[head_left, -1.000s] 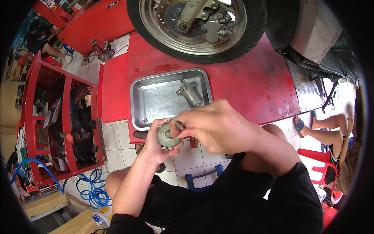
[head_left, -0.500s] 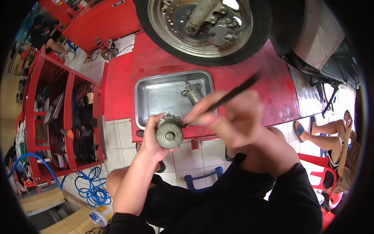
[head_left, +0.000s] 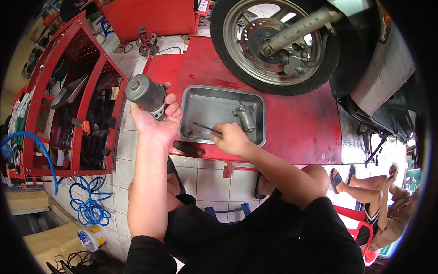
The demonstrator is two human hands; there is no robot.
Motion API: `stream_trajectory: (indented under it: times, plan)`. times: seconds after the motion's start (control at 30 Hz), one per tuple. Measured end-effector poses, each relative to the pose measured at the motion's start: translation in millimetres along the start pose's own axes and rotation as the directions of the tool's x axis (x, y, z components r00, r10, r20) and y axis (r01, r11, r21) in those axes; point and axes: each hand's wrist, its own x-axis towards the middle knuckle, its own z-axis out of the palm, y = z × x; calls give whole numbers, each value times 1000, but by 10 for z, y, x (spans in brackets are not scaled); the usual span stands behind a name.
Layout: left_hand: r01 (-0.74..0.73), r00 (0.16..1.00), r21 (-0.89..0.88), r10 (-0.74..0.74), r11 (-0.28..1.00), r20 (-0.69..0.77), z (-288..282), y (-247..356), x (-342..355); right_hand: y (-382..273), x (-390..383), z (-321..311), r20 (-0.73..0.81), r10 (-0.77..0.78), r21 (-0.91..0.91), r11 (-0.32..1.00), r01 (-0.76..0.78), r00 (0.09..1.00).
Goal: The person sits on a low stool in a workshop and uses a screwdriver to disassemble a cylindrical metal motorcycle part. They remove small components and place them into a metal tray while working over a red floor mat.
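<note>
My left hand (head_left: 157,119) is raised left of the metal tray (head_left: 188,93), its fingers wrapped round a grey cylindrical motor (head_left: 140,89). The motor tilts with its round end cap up and to the left. Over the tray's front part, my right hand (head_left: 232,139) is closed on a thin dark rod-like tool (head_left: 209,129); its exact kind is not clear. The rod's tip points left, above the tray floor. A second, smaller motor (head_left: 246,117) lies inside the tray on the right. Small dark pieces (head_left: 190,132) lie in its near-left corner.
Under the tray is a red work platform (head_left: 296,132), with a dark bar-shaped handle (head_left: 188,148) at its front edge. A motorcycle wheel (head_left: 278,84) stands beyond. A red tool cart (head_left: 82,137) and a coiled blue hose (head_left: 89,201) are left; a seated person (head_left: 372,201) is right.
My left hand has lifted the motor up and left, away from the tray's front edge. My right hand has moved away from the motor and down over the tray, still holding the dark tool.
</note>
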Motion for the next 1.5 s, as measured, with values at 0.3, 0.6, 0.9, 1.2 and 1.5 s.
stream_trajectory:
  times: [0.3,0.6,0.9,1.2,1.5]
  plan:
    - [-80,996,-13,79,997,-36,-23,138,-135,-327,652,283,140,-45,-172,983,70,989]
    - [-88,996,-5,88,996,-2,-42,123,-143,-285,728,406,69,-29,-248,968,45,997]
    - [-5,999,3,5,1000,-35,36,-139,-129,259,400,-51,-10,16,339,941,-12,1000]
    - [107,993,74,-103,991,-56,104,-533,-25,434,122,-466,-100,80,520,854,-16,992]
    - [202,972,72,-191,977,-135,62,-683,-67,113,-313,-874,300,135,905,274,-327,944]
